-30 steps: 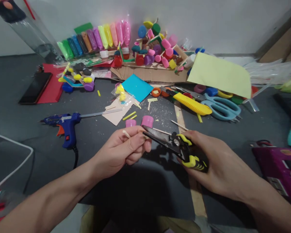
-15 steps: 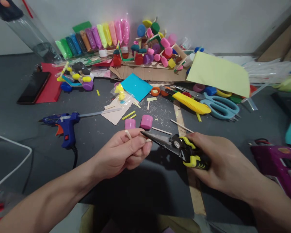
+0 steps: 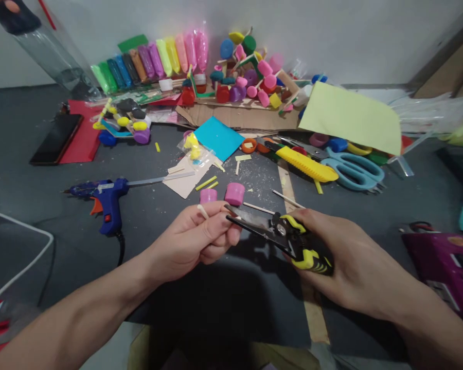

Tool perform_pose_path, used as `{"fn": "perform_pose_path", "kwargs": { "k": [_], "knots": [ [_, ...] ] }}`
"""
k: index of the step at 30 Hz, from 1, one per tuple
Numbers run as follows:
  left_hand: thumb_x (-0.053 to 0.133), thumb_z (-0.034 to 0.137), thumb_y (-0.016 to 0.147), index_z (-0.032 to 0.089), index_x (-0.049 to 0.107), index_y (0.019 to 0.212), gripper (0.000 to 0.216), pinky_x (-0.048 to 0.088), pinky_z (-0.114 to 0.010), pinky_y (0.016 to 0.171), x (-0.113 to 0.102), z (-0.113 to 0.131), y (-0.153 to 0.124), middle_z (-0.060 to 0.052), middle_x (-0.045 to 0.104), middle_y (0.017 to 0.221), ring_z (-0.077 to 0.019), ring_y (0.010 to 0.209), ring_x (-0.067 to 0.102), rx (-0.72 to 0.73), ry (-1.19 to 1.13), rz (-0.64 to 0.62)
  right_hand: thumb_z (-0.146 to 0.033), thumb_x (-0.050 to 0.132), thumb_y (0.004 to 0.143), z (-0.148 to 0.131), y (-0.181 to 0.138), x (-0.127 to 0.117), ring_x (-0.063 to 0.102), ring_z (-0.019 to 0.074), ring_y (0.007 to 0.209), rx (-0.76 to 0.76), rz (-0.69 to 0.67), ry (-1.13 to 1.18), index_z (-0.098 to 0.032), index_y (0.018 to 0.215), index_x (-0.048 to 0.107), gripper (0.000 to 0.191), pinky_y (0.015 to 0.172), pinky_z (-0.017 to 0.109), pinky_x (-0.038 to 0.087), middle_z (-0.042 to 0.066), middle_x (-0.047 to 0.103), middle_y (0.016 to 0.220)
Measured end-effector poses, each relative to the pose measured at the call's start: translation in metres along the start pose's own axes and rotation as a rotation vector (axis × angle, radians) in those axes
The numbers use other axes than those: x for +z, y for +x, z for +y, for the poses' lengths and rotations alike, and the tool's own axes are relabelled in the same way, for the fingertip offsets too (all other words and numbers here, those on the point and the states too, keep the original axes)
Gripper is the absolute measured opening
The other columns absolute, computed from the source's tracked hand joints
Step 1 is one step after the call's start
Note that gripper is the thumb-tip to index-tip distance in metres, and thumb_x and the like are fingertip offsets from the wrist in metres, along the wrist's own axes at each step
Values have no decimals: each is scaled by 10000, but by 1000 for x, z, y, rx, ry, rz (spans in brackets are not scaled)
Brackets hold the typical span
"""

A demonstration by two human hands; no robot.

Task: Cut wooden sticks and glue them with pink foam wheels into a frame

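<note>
Wooden stick in left hand | right hand grips cutters (yellow-black handles)

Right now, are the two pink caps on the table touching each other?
Apart. The head view shows a strip of dark table between the small pink cap and the bigger pink cap.

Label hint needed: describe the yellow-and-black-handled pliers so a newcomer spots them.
On the dark grey surface, find the person's right hand. It grips the steel pliers with yellow-and-black handles, tips at the thin wooden stick in the left hand. The yellow plastic utility knife behind lies unheld.
</note>
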State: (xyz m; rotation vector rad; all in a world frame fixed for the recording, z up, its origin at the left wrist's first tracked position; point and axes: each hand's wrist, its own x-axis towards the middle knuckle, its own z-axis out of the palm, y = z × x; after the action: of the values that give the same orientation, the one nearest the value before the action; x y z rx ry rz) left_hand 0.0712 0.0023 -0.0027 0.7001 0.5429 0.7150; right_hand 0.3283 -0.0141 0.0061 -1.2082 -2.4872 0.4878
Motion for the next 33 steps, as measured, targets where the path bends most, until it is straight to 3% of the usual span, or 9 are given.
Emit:
{"fn": "perform_pose_path", "kwargs": {
  "k": [8, 13, 18, 28, 33],
  "knots": [
    [652, 423, 936, 158, 617, 776, 311, 128, -165, 427, 0, -2, -1, 80, 274, 577, -35, 475, 174, 25, 36, 2, -231, 537, 833, -1, -2, -1, 588, 201, 582, -20, 49, -100, -219, 982, 486, 158, 497, 294, 426, 19, 613, 726],
    [677, 387, 922, 166, 615, 829, 248, 129, -163, 423, 2, -1, -1, 63, 387, 639, -29, 481, 197, 89, 21, 46, -228, 580, 827, -2, 0, 2, 565, 173, 589, 71, -7, 37, -222, 958, 501, 153, 521, 277, 435, 7, 599, 751],
    [707, 352, 897, 162, 582, 819, 241, 144, -161, 421, 4, 0, 1, 48, 466, 653, -36, 489, 218, 92, 7, 89, -256, 591, 812, -2, 1, 0, 620, 209, 642, 59, -24, 45, -221, 992, 517, 198, 543, 306, 460, 45, 656, 811],
    [678, 398, 918, 154, 593, 786, 290, 148, -178, 437, 4, -2, -2, 68, 347, 600, -43, 494, 208, 60, 99, 99, -229, 538, 798, -6, 0, -3, 589, 227, 551, 21, -7, -89, -255, 905, 444, 144, 474, 318, 415, 25, 610, 679],
    [646, 434, 930, 157, 576, 798, 314, 169, -198, 453, 4, -2, -2, 59, 362, 636, -51, 511, 225, 85, 157, 111, -240, 560, 827, -4, 0, 2, 550, 191, 532, 60, 43, -22, -252, 921, 452, 145, 478, 294, 406, 6, 588, 685]
  ]
}}
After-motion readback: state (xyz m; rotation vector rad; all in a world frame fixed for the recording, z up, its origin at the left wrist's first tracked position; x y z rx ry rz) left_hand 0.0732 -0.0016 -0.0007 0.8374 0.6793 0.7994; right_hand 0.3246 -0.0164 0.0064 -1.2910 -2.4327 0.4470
